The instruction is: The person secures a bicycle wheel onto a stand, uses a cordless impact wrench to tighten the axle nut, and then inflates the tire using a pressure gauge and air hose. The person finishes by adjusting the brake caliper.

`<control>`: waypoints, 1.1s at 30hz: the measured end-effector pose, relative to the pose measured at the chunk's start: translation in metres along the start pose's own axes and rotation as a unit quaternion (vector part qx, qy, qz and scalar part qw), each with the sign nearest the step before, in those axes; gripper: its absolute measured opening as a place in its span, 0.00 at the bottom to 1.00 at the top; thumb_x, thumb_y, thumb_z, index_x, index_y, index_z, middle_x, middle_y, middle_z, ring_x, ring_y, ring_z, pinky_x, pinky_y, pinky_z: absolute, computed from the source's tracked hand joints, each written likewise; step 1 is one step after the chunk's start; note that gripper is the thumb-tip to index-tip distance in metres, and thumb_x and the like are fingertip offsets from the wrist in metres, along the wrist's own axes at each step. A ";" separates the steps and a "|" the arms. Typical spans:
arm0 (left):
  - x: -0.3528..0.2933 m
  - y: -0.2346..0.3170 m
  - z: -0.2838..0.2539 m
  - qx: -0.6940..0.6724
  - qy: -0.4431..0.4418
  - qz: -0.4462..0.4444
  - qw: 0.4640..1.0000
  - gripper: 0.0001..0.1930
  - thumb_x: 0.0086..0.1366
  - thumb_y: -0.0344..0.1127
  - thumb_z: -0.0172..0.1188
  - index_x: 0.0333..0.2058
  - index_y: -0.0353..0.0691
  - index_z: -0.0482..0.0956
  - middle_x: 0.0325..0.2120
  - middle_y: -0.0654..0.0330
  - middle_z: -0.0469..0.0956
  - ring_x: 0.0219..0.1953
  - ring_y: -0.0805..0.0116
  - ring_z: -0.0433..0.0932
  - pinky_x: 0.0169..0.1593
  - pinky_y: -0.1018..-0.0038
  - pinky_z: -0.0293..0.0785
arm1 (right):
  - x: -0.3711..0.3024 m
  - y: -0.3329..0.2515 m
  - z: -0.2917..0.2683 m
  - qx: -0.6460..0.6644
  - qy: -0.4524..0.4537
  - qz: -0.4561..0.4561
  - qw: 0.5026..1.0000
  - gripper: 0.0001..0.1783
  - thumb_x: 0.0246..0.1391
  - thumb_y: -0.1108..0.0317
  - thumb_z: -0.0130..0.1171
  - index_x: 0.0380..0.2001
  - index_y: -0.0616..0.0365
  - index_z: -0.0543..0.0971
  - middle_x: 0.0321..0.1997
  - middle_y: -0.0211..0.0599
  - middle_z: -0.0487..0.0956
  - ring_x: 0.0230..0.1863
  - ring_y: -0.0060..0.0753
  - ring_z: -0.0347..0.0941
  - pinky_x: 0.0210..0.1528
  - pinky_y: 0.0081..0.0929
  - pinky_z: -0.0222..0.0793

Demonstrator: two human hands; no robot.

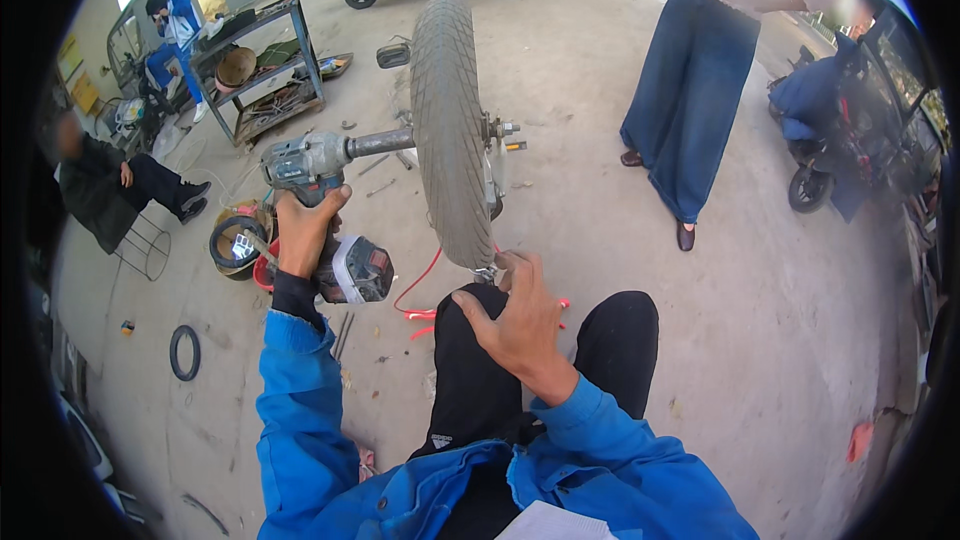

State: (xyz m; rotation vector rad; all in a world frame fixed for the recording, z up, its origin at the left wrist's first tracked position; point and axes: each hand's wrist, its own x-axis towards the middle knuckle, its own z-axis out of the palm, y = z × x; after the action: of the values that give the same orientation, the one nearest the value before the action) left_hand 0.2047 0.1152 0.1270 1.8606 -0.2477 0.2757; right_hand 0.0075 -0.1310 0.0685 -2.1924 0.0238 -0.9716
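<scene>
My left hand grips a cordless impact wrench by its handle, with a battery pack below. The wrench lies sideways. Its long socket points at the left side of an upright wheel with a worn black tyre; the tyre hides the socket's tip or comes right up to it. By my knee, my right hand is open, fingertips at the tyre's lower edge; whether they press on it I cannot tell. Metal axle parts stick out on the wheel's right side.
A metal tool cart stands at the far left. A seated person is on the left, and a person in wide jeans stands at right. A rubber ring, red-handled tools and a red cable lie on the ground.
</scene>
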 end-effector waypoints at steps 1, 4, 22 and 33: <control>0.000 0.002 0.001 0.010 0.005 -0.011 1.000 0.21 0.62 0.47 0.78 0.32 0.35 0.81 0.21 0.63 0.79 0.20 0.74 0.75 0.28 0.75 0.71 | 0.002 -0.002 0.000 0.020 -0.006 0.014 1.000 0.38 0.48 0.61 0.84 0.56 0.64 0.74 0.52 0.45 0.77 0.36 0.38 0.75 0.37 0.37 0.73; 0.001 0.005 0.002 0.004 -0.013 0.007 1.000 0.20 0.62 0.46 0.78 0.32 0.35 0.81 0.22 0.63 0.79 0.21 0.74 0.77 0.29 0.74 0.74 | 0.009 -0.005 -0.002 0.047 0.019 0.020 0.999 0.40 0.49 0.58 0.84 0.59 0.63 0.73 0.53 0.47 0.77 0.39 0.42 0.78 0.36 0.40 0.74; 0.002 -0.006 -0.004 0.005 0.021 0.014 1.000 0.23 0.57 0.45 0.75 0.42 0.30 0.82 0.33 0.49 0.86 0.35 0.60 0.84 0.47 0.64 0.80 | 0.026 -0.015 0.007 0.042 0.027 -0.080 0.996 0.35 0.52 0.70 0.81 0.59 0.61 0.73 0.49 0.38 0.76 0.44 0.31 0.72 0.42 0.29 0.70; 0.007 -0.014 0.000 0.018 0.022 0.031 0.999 0.26 0.58 0.45 0.74 0.43 0.26 0.81 0.30 0.47 0.85 0.33 0.58 0.85 0.44 0.62 0.81 | 0.030 -0.004 0.016 0.060 0.025 -0.050 0.997 0.39 0.49 0.70 0.84 0.61 0.67 0.75 0.57 0.53 0.78 0.56 0.56 0.80 0.58 0.43 0.75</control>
State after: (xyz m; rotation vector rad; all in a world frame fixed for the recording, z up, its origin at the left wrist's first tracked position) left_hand 0.2157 0.1195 0.1172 1.8817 -0.2717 0.3644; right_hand 0.0388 -0.1272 0.0830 -2.0745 -0.1191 -1.0555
